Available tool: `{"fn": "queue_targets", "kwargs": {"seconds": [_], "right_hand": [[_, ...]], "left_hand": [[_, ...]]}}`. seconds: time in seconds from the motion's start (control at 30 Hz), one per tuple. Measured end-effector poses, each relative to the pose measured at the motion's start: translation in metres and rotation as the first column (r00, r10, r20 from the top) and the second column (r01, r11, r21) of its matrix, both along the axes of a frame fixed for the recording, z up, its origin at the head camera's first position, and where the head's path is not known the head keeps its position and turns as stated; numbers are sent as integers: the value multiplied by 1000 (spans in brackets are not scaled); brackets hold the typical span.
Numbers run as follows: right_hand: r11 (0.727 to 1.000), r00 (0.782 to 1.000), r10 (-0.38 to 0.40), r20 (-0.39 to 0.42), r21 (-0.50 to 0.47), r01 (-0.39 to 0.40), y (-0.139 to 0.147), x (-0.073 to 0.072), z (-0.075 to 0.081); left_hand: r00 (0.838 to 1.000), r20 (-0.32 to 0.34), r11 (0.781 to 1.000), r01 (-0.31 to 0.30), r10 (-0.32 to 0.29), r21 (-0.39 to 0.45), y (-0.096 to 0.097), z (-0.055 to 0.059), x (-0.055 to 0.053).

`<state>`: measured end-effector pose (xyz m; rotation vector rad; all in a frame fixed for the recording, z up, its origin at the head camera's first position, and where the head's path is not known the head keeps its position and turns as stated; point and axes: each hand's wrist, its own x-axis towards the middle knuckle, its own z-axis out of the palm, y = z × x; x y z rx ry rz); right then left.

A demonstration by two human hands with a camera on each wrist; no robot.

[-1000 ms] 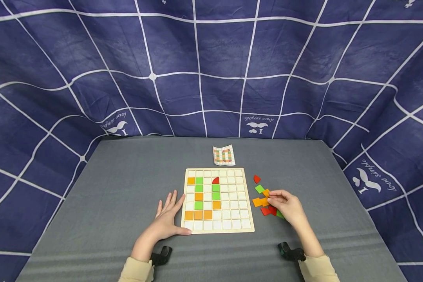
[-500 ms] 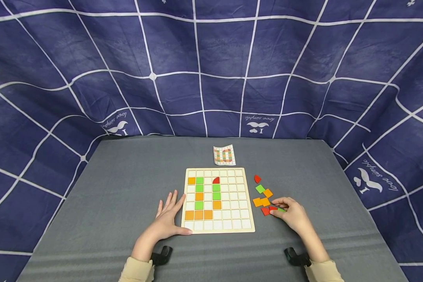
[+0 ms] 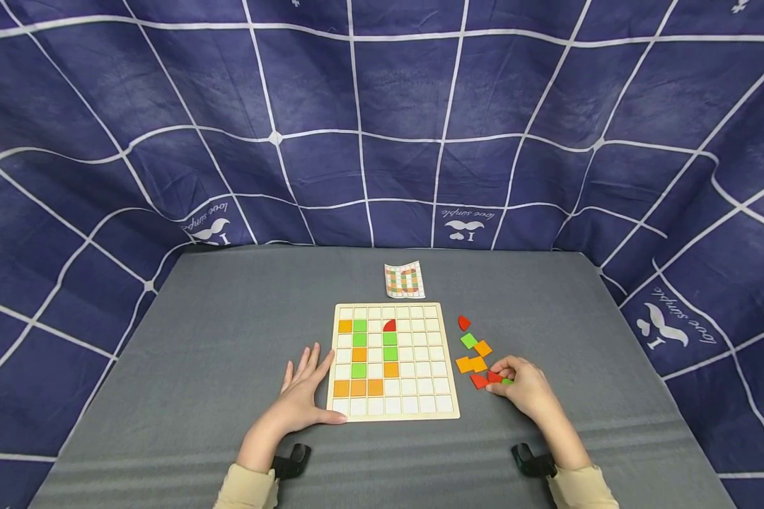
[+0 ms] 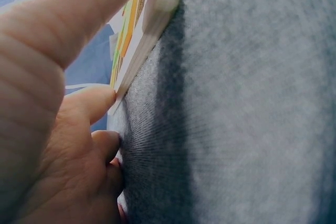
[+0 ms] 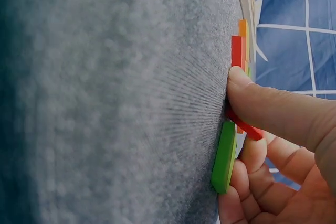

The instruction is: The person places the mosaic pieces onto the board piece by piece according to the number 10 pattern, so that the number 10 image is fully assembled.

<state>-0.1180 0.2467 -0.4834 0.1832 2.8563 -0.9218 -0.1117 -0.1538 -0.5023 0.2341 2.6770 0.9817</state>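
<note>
A pale wooden grid board [image 3: 425, 405] lies on the table, with several orange and green square tiles and one red quarter-round piece [image 3: 390, 326] in its cells. My left hand [image 3: 301, 401] rests with fingers spread at the board's lower left corner, its thumb along the front edge. To the right of the board, my right hand [image 3: 527, 387] pinches a red piece [image 5: 248, 125] between thumb and finger; it tilts up in the right wrist view. Right under those fingers lies a green tile [image 5: 224, 157], partly covered in the head view. Another red piece [image 3: 478, 382] is just left of the fingertips.
Loose orange tiles [image 3: 463, 365], a green tile [image 3: 469, 341] and a red quarter-round piece [image 3: 463, 323] lie right of the board. Behind the board is a small printed pattern card [image 3: 404, 280]. A blue gridded curtain [image 3: 395, 170] surrounds the grey table [image 3: 229, 304].
My right hand has moved from the orange tiles toward the table's front and now pinches a red piece. An orange tile has come into full view. The left hand stays put.
</note>
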Motion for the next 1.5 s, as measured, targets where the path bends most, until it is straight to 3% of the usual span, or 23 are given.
{"fn": "queue_targets", "kwargs": {"seconds": [0.3,0.43,0.7,0.9,1.0,1.2,1.5], "right_hand": [[998,997,-22,-69,-57,18,-2,3,2],[991,994,-34,-101,-130,21,-10,2,7],[938,996,-32,-80,-346,2,-49,-3,11],[904,995,19,-101,-423,-60,-86,-6,8],[899,993,48,-109,-429,-90,-102,-6,7],[919,983,130,-128,-357,-168,-128,-4,4],[936,972,203,-116,-268,-227,-144,-4,-3]], "left_hand": [[1000,-1,1000,2,-3,-7,0,-2,0],[1000,-7,1000,2,-2,-1,0,-2,0],[1000,-6,1000,13,-13,18,-1,-1,1],[1000,1,1000,16,-16,22,-2,0,0],[1000,7,1000,18,-18,21,-1,0,0],[1000,6,1000,18,-18,6,-1,0,-1],[1000,14,1000,17,-17,14,-2,1,-1]]}}
